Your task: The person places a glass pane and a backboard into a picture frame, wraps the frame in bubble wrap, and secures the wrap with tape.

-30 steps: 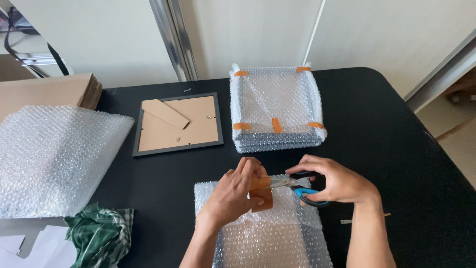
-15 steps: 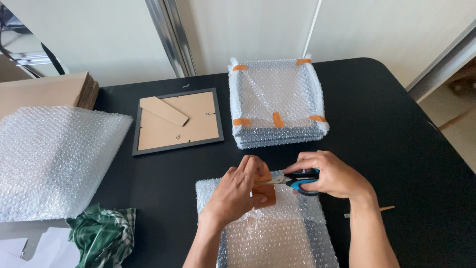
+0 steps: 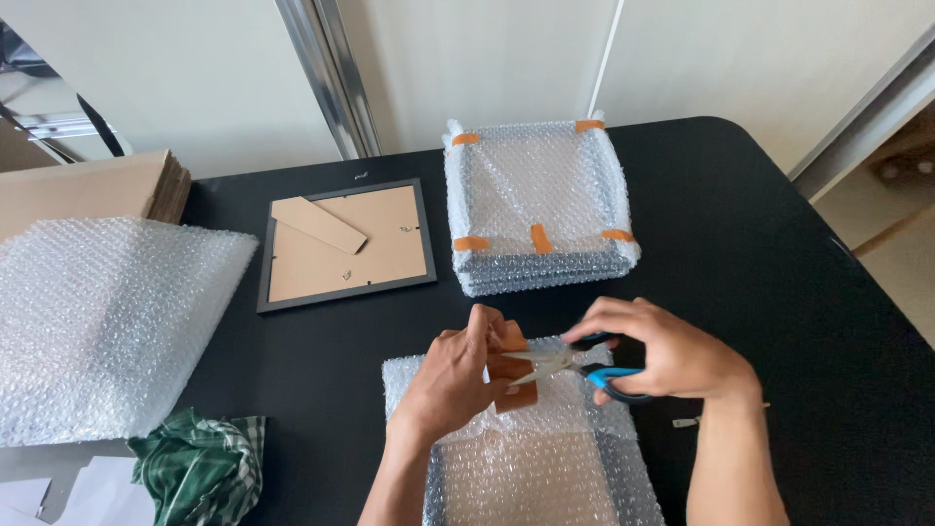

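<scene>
My left hand (image 3: 453,380) pinches a strip of brown tape (image 3: 513,382) over the top edge of a bubble-wrapped flat parcel (image 3: 531,472) lying on the black table (image 3: 740,253). My right hand (image 3: 672,353) grips scissors with blue and black handles (image 3: 604,370); their blades point left and meet the tape beside my left fingers. The parcel runs from my hands down to the bottom of the view.
A stack of bubble-wrapped parcels with orange tape (image 3: 538,205) sits behind my hands. A dark picture frame lying face down (image 3: 343,244) is to its left. Loose bubble wrap (image 3: 97,326), flat cardboard (image 3: 83,185) and a green checked cloth (image 3: 200,468) lie at the left.
The view has shifted slightly. My hands stay at the parcel's top edge, with the scissors still at the tape.
</scene>
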